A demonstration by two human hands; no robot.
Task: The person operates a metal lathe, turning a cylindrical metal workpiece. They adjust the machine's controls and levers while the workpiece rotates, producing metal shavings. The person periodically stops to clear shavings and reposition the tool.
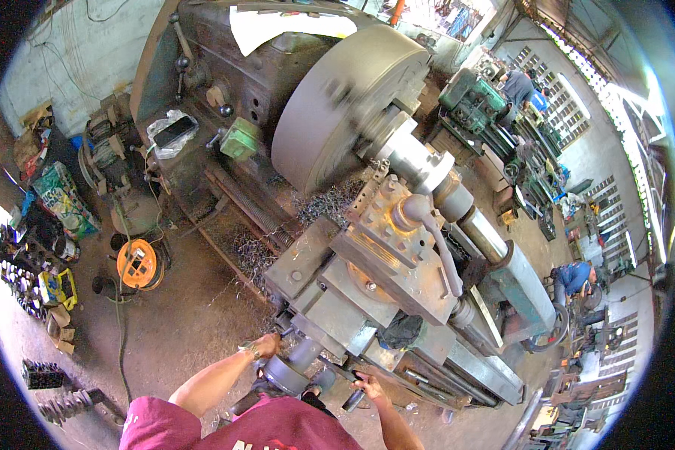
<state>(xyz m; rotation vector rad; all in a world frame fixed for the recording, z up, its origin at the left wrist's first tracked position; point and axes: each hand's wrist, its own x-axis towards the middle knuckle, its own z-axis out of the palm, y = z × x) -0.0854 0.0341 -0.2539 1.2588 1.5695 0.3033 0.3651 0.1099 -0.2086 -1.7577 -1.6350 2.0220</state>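
Observation:
A large metal lathe fills the middle, its wide round chuck (345,97) blurred as if turning. The chuck grips a shiny stepped metal workpiece (412,154). Beside the workpiece stands the tool post (386,214), topped by a curved clamping lever (442,251). My left hand (266,345) is closed at a small crank handle on the carriage (300,277) front; its fingertips are partly hidden. My right hand (370,385) rests with bent fingers around the handle of a crank (352,399), right of the round handwheel (286,375).
Curly metal chips (326,206) lie under the chuck. The tailstock (517,292) stands at right. An orange cable reel (137,264) sits on the floor at left, near a stuffed sack (64,199). A phone (174,132) lies on plastic. People work at machines (487,105) far right.

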